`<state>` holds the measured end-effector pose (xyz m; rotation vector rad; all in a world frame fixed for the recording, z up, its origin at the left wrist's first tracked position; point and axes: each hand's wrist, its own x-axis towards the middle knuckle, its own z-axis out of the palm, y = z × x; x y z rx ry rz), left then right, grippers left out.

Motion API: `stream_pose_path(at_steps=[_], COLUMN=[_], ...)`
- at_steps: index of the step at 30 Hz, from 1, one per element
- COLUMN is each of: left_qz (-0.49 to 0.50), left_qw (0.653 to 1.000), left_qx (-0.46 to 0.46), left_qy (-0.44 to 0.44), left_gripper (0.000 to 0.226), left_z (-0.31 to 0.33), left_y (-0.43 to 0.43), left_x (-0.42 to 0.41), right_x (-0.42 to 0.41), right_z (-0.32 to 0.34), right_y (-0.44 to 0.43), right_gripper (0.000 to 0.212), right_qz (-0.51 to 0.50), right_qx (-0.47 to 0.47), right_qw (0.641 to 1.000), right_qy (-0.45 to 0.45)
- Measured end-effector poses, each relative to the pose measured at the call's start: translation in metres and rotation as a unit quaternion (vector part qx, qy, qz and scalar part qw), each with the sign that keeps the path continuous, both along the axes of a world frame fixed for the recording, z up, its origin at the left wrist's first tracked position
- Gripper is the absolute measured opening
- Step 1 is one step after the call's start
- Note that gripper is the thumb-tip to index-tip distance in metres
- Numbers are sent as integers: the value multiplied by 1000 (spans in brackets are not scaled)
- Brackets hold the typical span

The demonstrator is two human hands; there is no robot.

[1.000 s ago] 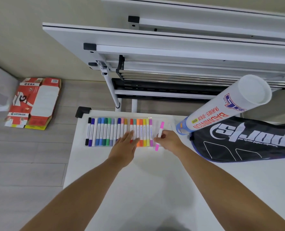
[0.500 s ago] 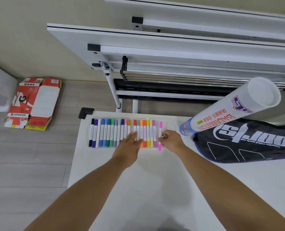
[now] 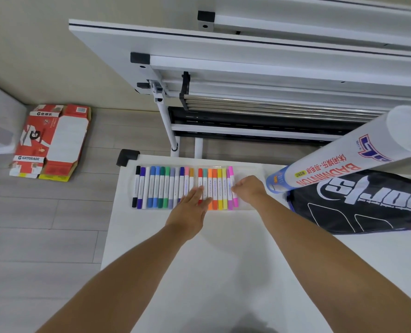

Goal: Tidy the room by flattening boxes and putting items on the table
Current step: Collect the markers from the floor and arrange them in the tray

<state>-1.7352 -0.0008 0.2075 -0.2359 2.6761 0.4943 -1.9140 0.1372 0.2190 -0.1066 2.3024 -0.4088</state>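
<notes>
The row of markers point(image 3: 183, 187) lies side by side across the far edge of the white table point(image 3: 223, 260), a little above the middle of the frame, running from black at the left end to the pink marker point(image 3: 232, 186) at the right end. The pink marker sits against its purple neighbour, roughly parallel with the rest. A narrow gap shows mid-row, between an orange marker and a red one.

The left hand point(image 3: 190, 210) lies flat on the row's near half, its fingers straight and together, pressing on the barrels beside the gap. The right hand point(image 3: 249, 189) is at the right end, its fingers curled with the tips closed on the pink marker's barrel, as far as this view shows.

The step in hand looks like seating the last marker and squaring the row. To do it well, the flat palm should hold the set down while the right hand nudges sideways towards the left, closing the gap without rolling any barrel over another.

To the right, the badminton tube point(image 3: 344, 157) leans over the black racket bag point(image 3: 368, 200). A flattened box point(image 3: 50, 143) lies on the floor at the left, and folded tables point(image 3: 247, 68) stand along the wall above.
</notes>
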Motion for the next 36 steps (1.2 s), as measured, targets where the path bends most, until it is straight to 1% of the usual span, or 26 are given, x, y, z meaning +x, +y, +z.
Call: stream_pose_path(at_steps=[2, 5, 9, 16, 21, 25, 33, 36], left_qz=[3, 7, 3, 11, 15, 7, 2, -1], left_qw=[1000, 1000, 1000, 1000, 1000, 1000, 1000, 1000], left_qx=[3, 8, 8, 8, 13, 2, -3, -7], left_qy=[2, 5, 7, 7, 14, 19, 16, 28], left_gripper=[53, 51, 51, 51, 51, 51, 51, 47], left_z=[0, 1, 2, 0, -2, -4, -3, -2], left_y=[1, 1, 1, 2, 2, 1, 1, 1], left_x=[1, 1, 0, 1, 3, 4, 6, 7], right_x=[-1, 1, 3, 0, -1, -2, 15, 28], right_z=[-2, -5, -6, -7, -9, -6, -3, -1], right_y=[0, 2, 3, 2, 6, 8, 9, 14], right_gripper=[28, 29, 31, 35, 46, 50, 37, 28], right_qz=[1, -32, -54, -27, -27, -28, -52, -2], right_qx=[22, 20, 17, 53, 69, 84, 45, 43], right_qw=[1000, 999, 998, 998, 997, 996, 997, 996], right_qy=[-11, -26, -20, -16, 1, 14, 37, 83])
